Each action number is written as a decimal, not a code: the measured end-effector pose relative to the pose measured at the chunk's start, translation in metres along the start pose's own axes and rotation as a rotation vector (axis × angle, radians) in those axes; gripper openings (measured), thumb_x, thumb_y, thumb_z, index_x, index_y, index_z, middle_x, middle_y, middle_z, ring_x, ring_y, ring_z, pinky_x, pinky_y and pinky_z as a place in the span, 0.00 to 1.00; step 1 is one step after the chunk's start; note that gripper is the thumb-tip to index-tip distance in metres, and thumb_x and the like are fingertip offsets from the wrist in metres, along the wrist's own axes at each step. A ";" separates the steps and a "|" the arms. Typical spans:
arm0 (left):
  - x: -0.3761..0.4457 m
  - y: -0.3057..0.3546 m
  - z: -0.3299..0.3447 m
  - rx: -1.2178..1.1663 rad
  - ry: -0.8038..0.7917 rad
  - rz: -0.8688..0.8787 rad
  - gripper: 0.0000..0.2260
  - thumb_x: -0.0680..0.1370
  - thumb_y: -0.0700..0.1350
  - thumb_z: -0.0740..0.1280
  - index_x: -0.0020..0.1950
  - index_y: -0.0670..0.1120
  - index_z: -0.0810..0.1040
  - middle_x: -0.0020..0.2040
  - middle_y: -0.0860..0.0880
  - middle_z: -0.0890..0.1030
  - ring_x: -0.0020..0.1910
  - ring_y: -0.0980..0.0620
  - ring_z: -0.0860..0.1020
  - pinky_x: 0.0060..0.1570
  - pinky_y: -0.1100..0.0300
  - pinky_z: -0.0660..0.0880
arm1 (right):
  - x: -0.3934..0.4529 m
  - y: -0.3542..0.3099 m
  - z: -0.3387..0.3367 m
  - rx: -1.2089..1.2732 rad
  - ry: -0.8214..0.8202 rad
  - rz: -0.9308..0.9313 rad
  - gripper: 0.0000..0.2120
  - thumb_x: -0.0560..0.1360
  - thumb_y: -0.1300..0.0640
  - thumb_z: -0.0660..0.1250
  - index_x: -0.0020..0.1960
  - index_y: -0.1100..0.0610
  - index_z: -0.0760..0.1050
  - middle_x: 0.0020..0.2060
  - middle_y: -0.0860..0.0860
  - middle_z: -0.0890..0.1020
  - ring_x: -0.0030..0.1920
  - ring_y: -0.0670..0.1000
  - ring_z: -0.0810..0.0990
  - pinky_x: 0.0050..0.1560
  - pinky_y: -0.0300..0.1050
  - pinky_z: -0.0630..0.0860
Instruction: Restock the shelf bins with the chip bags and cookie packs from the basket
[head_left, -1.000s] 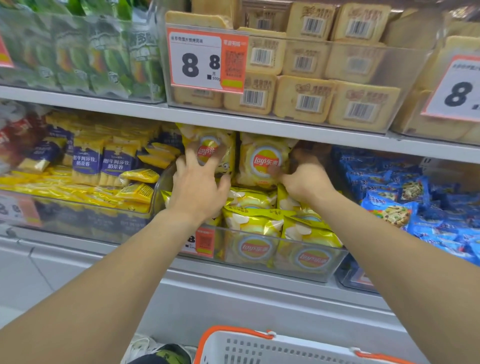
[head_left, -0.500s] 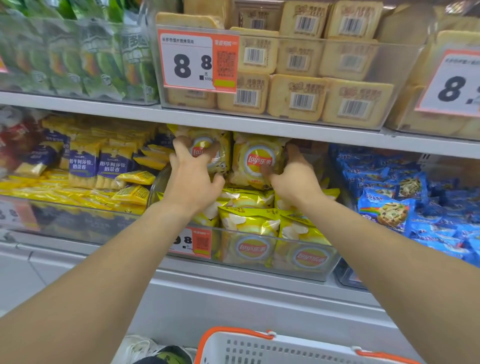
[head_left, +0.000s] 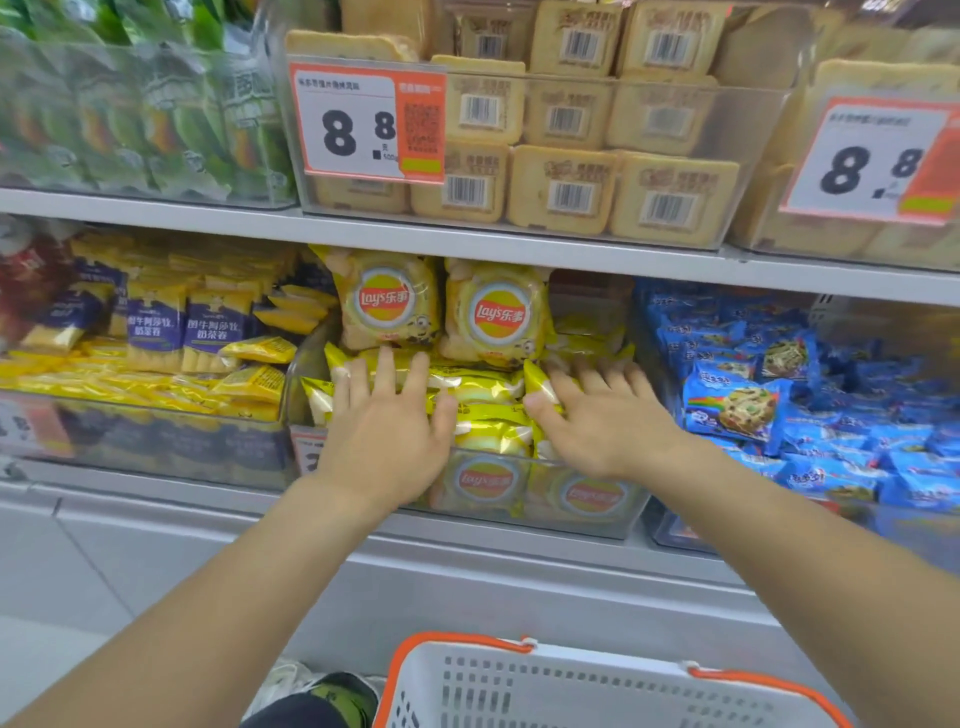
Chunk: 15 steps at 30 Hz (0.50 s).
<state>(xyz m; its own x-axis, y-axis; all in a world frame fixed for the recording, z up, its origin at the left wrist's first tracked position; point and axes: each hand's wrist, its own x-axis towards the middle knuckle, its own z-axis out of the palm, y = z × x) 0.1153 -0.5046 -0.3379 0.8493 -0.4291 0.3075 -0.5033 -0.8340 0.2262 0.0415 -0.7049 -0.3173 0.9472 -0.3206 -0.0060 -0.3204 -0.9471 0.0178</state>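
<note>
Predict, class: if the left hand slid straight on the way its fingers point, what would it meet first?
Most likely the left upright Lay's bag, standing just beyond the left hand, whose straight fingers rest on the flat chip bags. Depth is hard to judge.

My left hand (head_left: 387, 441) and right hand (head_left: 605, 426) lie on glossy yellow chip bags (head_left: 483, 410) splashed with white. Behind them stand two paler yellow bags (head_left: 389, 304), each with a red-and-orange round logo ringed in white. To the left are yellow packs with dark blue labels (head_left: 213, 327); to the right, bright blue cookie packs (head_left: 737, 410) printed with a speckled cookie and a rainbow stripe. Above, tan packs (head_left: 563, 189) carry white barcode stickers, beside green bags (head_left: 130, 119). The price tags (head_left: 366, 124) are white with black digits and orange borders. The basket (head_left: 571, 691) is white with an orange rim.
</note>
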 end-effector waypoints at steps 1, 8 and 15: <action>-0.002 -0.002 0.006 0.043 0.005 0.017 0.38 0.75 0.65 0.37 0.80 0.47 0.56 0.77 0.38 0.62 0.76 0.34 0.57 0.75 0.40 0.52 | 0.000 -0.002 0.004 0.000 0.014 0.009 0.34 0.80 0.34 0.37 0.81 0.47 0.44 0.81 0.53 0.48 0.80 0.59 0.44 0.77 0.60 0.40; -0.004 -0.004 0.014 0.073 -0.001 0.010 0.38 0.76 0.64 0.38 0.79 0.46 0.62 0.74 0.39 0.68 0.75 0.34 0.62 0.74 0.40 0.56 | 0.004 -0.002 0.007 0.054 -0.053 0.051 0.34 0.79 0.33 0.38 0.81 0.47 0.40 0.80 0.54 0.43 0.79 0.60 0.42 0.77 0.60 0.39; -0.001 -0.006 0.007 0.064 -0.084 0.000 0.32 0.80 0.62 0.42 0.81 0.49 0.53 0.79 0.41 0.58 0.79 0.37 0.52 0.77 0.44 0.47 | -0.018 -0.005 0.007 0.103 0.093 -0.038 0.33 0.80 0.35 0.37 0.81 0.47 0.39 0.80 0.57 0.47 0.77 0.69 0.41 0.76 0.65 0.38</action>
<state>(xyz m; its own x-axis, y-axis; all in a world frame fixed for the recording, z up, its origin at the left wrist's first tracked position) 0.1184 -0.5015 -0.3463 0.8609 -0.4545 0.2284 -0.4945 -0.8532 0.1659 0.0260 -0.6945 -0.3240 0.9540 -0.2864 0.0884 -0.2794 -0.9565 -0.0837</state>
